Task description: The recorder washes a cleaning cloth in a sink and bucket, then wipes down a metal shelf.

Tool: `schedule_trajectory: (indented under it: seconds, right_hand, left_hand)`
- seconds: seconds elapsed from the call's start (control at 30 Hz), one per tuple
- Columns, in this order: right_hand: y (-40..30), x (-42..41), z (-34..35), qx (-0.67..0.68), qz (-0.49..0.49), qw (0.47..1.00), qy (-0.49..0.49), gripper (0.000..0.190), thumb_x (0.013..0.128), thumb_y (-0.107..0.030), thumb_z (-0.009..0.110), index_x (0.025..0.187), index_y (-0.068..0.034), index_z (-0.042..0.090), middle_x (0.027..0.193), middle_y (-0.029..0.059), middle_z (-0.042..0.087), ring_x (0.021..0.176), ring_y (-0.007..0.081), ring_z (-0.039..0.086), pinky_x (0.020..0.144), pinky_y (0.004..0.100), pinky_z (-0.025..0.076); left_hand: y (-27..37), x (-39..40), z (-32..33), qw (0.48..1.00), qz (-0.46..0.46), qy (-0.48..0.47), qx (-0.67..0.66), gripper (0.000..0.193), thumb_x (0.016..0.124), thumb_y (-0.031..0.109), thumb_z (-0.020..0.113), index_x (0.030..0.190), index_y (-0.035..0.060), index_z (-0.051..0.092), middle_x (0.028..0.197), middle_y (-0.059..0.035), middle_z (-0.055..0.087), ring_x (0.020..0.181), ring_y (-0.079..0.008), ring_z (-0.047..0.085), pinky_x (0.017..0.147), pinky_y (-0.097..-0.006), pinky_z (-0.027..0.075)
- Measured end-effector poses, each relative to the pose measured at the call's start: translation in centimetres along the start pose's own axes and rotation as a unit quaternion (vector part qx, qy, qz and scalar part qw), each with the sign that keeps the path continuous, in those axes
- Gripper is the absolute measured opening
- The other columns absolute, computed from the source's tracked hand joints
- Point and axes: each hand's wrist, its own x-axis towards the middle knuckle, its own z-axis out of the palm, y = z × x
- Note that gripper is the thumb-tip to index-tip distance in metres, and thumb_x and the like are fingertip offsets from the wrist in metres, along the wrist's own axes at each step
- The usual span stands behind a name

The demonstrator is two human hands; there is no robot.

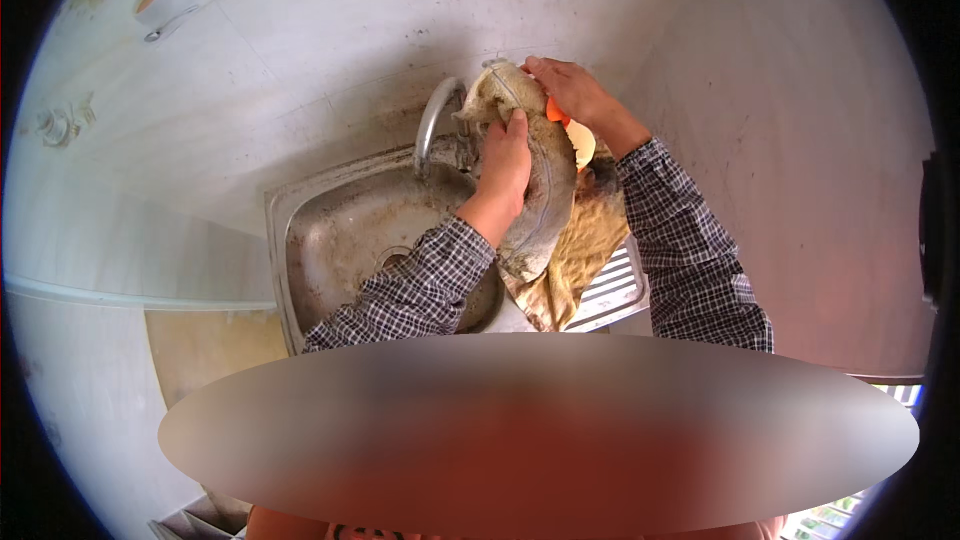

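Note:
A worn, grey-beige cloth [551, 172] with a thin blue line along it hangs in front of the faucet. My left hand [506, 165] grips it, thumb on top. At the cloth's upper right edge, my right hand [570, 90] pinches it, the fingertips partly hidden. Just below that hand show an orange piece [555, 111] and a pale yellow object [581, 141], both largely covered. Beneath lies a stained yellow-brown cloth [596, 229], draped over the ribbed drainboard [619, 274].
The stained steel sink basin [337, 240] is at the left, its drain [394, 255] partly hidden by my sleeve. A curved metal faucet [431, 124] rises behind it. A wall valve [56, 126] and a wall-mounted cup [157, 7] are farther left. A wall [787, 165] bounds the right.

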Motion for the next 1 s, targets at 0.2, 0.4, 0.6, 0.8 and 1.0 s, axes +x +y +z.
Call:
schedule_trajectory:
  seconds: [0.2,0.4,0.6,0.8,1.0]
  right_hand:
    - [0.5,0.0,-0.3,-0.049,-0.010,0.999,0.014,0.054,0.095,-0.047,0.039,0.115,-0.001,0.059,0.101,0.0145,0.063,0.086,0.0211,0.058,0.080,0.0317,0.047]
    - [0.6,-1.1,0.8,-0.053,-0.046,0.997,0.028,0.048,0.094,-0.040,0.036,0.108,-0.001,0.061,0.108,0.0194,0.061,0.100,0.0337,0.056,0.087,0.0391,0.043]
    - [2.6,-0.3,1.2,-0.112,-0.086,0.990,0.005,0.042,0.095,-0.033,0.035,0.113,-0.003,0.058,0.111,0.0178,0.060,0.101,0.0338,0.056,0.087,0.0407,0.044]
    - [1.2,-1.0,1.6,-0.089,-0.103,0.990,0.041,0.041,0.095,-0.033,0.039,0.115,-0.003,0.057,0.108,0.0178,0.061,0.101,0.0333,0.056,0.088,0.0376,0.044]
    - [0.0,-6.7,0.6,0.198,-0.167,0.916,0.306,0.029,0.092,-0.023,0.054,0.107,0.002,0.057,0.098,0.0109,0.061,0.092,0.0157,0.055,0.084,0.0278,0.043]
  left_hand:
    - [-2.6,1.0,-0.1,0.994,0.074,0.047,0.060,0.045,0.097,0.029,0.042,0.125,-0.0054,0.040,0.121,-0.0169,0.050,0.110,-0.0228,0.049,0.091,-0.0352,0.039]
    - [-3.2,-0.4,-1.1,0.999,0.031,0.016,-0.025,0.046,0.098,0.032,0.041,0.130,0.0010,0.034,0.123,-0.0118,0.049,0.110,-0.0219,0.051,0.093,-0.0359,0.043]
    - [-3.2,-1.6,-1.7,0.995,0.023,0.000,-0.101,0.044,0.098,0.033,0.041,0.130,0.0022,0.035,0.124,-0.0110,0.048,0.111,-0.0212,0.050,0.094,-0.0372,0.043]
    - [-3.2,-2.4,-2.8,0.991,-0.006,0.013,-0.136,0.040,0.098,0.031,0.043,0.128,0.0041,0.039,0.125,-0.0086,0.049,0.113,-0.0210,0.049,0.096,-0.0381,0.041]
    - [-4.1,-4.3,-4.1,0.975,-0.021,-0.016,-0.222,0.043,0.095,0.030,0.046,0.129,0.0040,0.040,0.128,-0.0077,0.049,0.118,-0.0223,0.046,0.102,-0.0388,0.034]
